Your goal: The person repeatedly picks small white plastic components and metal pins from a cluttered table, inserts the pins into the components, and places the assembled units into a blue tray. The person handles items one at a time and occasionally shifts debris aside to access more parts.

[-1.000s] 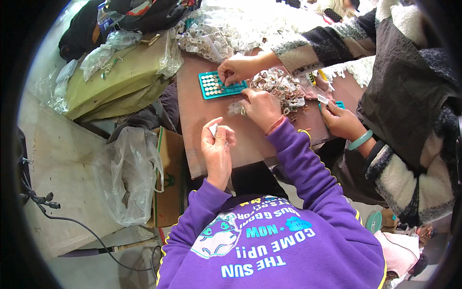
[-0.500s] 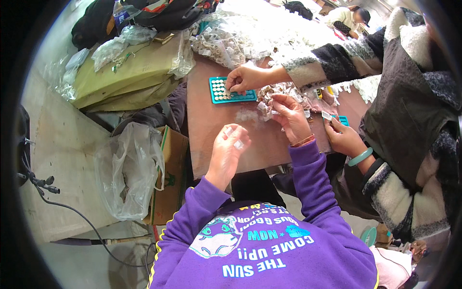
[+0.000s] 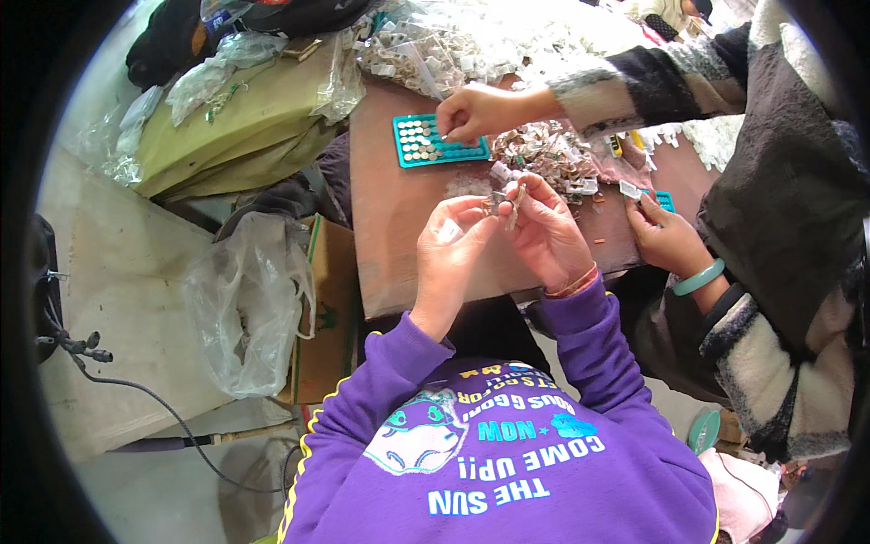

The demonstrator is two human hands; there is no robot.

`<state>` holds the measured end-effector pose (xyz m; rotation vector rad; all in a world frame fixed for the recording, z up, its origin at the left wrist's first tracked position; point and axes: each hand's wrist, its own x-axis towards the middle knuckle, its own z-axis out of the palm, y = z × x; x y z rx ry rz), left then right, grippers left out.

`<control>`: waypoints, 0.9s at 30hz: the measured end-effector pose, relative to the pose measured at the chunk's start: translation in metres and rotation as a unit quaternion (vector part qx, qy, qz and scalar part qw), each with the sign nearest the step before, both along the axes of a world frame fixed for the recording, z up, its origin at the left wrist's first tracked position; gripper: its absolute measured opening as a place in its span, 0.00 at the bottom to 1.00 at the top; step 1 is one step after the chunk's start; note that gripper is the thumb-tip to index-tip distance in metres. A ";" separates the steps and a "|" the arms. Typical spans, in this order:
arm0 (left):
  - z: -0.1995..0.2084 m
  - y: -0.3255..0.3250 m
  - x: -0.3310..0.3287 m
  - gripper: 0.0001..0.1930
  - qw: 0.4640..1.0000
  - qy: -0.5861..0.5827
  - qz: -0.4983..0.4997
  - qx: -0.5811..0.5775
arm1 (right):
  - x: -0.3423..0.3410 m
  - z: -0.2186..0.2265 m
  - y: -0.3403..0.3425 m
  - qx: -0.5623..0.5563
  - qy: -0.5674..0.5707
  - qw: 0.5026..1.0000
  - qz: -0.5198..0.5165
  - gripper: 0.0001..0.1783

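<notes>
In front of me, above the brown table, both hands meet at their fingertips. My left hand [image 3: 455, 249] is closed in a pinch, its thumb and fingers at a small dark and whitish part [image 3: 495, 201]; a small white piece [image 3: 449, 232] also shows against its palm. Beside it, my right hand [image 3: 551, 238] pinches a thin, crumpled brownish strip [image 3: 517, 207] that looks joined to that part, though fingers cover much of it. Just beyond lies a heap of small brown and white parts [image 3: 544, 154].
A co-worker's hand [image 3: 489, 113] is over a teal tray [image 3: 408, 161] of round whitish pieces. Their other hand [image 3: 666, 238] holds a small white cap [image 3: 630, 190] near another teal tray [image 3: 665, 201]. A clear plastic bag [image 3: 240, 308] hangs by a cardboard box [image 3: 328, 317] at left.
My two hands have come together, the left moving right and up to meet the right. The co-worker's hand over the tray has shifted slightly right and up.
</notes>
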<state>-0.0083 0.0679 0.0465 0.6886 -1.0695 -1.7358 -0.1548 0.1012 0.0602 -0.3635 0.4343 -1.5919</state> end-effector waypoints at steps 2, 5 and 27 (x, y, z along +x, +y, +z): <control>0.001 -0.001 0.005 0.13 1.000 -0.008 0.021 -0.020 | 0.002 0.000 0.004 0.014 0.004 1.000 -0.001 0.11; 0.000 -0.002 0.011 0.12 0.998 -0.009 0.048 -0.031 | 0.009 -0.002 0.008 0.020 -0.011 1.000 0.009 0.12; -0.002 -0.014 0.027 0.06 0.996 -0.017 0.041 -0.072 | 0.022 0.021 0.011 -0.062 0.621 0.721 -0.300 0.14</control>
